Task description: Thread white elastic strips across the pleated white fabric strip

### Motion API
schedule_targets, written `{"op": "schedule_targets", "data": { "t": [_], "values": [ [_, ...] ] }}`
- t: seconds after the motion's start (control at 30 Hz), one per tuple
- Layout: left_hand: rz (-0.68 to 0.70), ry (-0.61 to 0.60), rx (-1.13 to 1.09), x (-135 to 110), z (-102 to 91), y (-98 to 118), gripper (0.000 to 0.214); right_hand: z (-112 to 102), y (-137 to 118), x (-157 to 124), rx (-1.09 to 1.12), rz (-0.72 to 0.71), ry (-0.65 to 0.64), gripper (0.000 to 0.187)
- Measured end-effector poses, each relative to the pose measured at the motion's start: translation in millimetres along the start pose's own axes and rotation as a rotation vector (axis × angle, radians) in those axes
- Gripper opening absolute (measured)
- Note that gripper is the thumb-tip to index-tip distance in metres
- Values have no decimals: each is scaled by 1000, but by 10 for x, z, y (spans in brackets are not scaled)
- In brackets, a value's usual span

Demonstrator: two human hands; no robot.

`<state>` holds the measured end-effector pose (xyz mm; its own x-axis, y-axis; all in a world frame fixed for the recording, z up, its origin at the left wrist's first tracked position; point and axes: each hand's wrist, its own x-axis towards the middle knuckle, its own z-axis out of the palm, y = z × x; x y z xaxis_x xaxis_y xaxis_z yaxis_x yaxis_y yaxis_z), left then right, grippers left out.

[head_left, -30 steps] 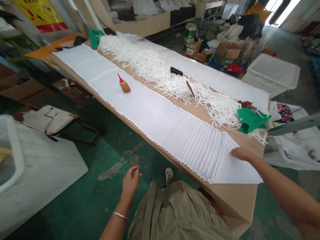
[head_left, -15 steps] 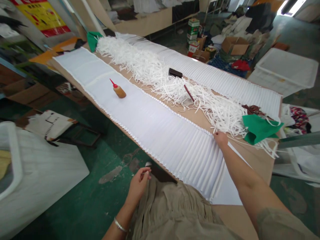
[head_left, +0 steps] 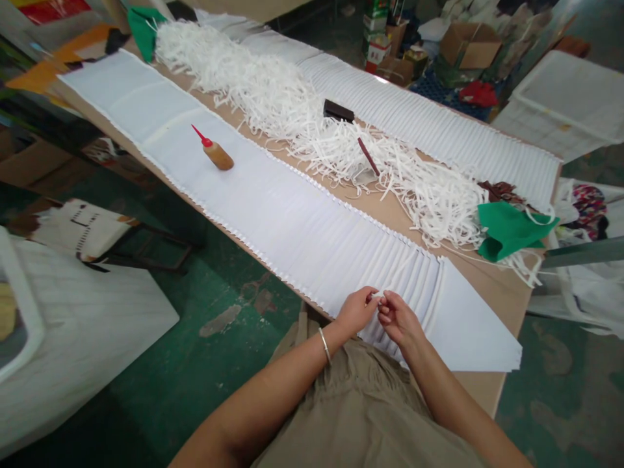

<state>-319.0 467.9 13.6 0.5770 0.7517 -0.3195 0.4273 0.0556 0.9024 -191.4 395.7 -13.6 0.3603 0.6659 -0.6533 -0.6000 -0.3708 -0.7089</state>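
My left hand (head_left: 357,310) and my right hand (head_left: 402,320) are close together over the near end of a long row of overlapping white sheets (head_left: 297,221). Fingertips of both hands pinch a small white strip (head_left: 379,294), mostly covered by the fingers. Below them the sheets fan out in narrow overlapping edges, and a wider white piece (head_left: 478,325) lies at the right end. A bottle with a red nozzle (head_left: 218,155), holding brownish liquid, stands on the sheets further left.
A long heap of white strips (head_left: 273,97) runs along the table's middle, with a black block (head_left: 338,110) and a dark red stick (head_left: 368,156) on it. Green cloth (head_left: 511,229) lies at the right. Behind is a second row of white sheets (head_left: 439,127). A stool (head_left: 92,227) stands left.
My right hand has drawn back from the sheets' far edge toward my body. My left hand has risen from beside the table to meet it. The view has tilted down.
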Motion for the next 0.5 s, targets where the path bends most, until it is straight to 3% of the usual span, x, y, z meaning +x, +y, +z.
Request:
{"op": "schedule_targets", "data": {
  "t": [0.2, 0.27, 0.33, 0.4, 0.43, 0.5],
  "values": [
    [-171, -142, -43, -230, -119, -241, 27, 99, 106, -308, -173, 56, -59, 44],
    [-229, -174, -46, -329, -160, -350, 29, 105, 16, -360, -343, -29, -92, 40],
    [-275, -204, -74, -416, -180, -445, 31, 126, -113, -362, -690, -285, -227, 24],
    [-297, -213, -140, -484, -186, -517, 31, 167, -229, -304, -1133, -552, -454, 19],
    [-308, -203, -180, -510, -188, -545, 30, 190, -266, -254, -1327, -610, -571, 20],
    [-339, -174, -258, -548, -193, -595, 29, 238, -286, -130, -1550, -560, -735, 16]
  ]
}}
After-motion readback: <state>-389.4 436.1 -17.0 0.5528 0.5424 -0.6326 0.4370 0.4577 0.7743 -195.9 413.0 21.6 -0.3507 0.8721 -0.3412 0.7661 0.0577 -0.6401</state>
